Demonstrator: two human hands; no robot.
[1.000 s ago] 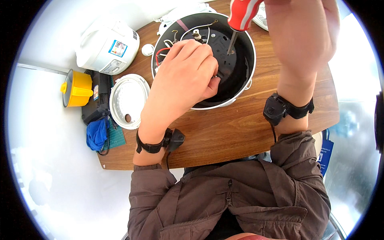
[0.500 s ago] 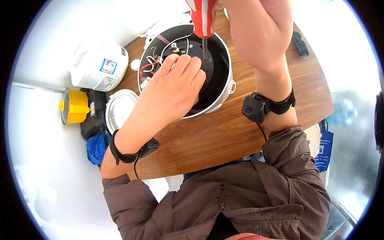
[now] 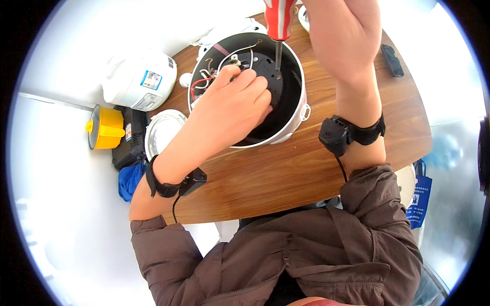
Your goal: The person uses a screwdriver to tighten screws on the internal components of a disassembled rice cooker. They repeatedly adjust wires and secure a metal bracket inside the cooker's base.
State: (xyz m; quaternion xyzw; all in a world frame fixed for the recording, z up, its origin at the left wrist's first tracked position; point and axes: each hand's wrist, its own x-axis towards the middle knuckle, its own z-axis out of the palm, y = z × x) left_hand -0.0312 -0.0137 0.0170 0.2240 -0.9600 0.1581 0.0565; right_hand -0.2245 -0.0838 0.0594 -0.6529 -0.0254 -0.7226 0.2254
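A: In the head view, where is the left hand?
B: It reaches over the pot point(image 3: 297, 109) at the upper centre of the frame, fingers curled inward. The fingertips are hidden, so one cannot tell what they hold.
A: And the right hand point(image 3: 341, 33)?
B: It sits at the top edge, fingers cut off by the frame; how far they close cannot be told. A red-and-white screwdriver point(image 3: 279, 20) points down just to its left, shaft inside the pot, the tip near a small spot on the black bottom.
A: What lies around the left hand point(image 3: 232, 107)?
B: A red wire point(image 3: 193, 90) and white wires at the pot's left side. The pot stands on the wooden tabletop point(image 3: 265, 178).
A: Further left?
B: A white round lid point(image 3: 163, 130), a white rice cooker point(image 3: 135, 81) at the upper left, and a yellow container point(image 3: 109, 127) below it.
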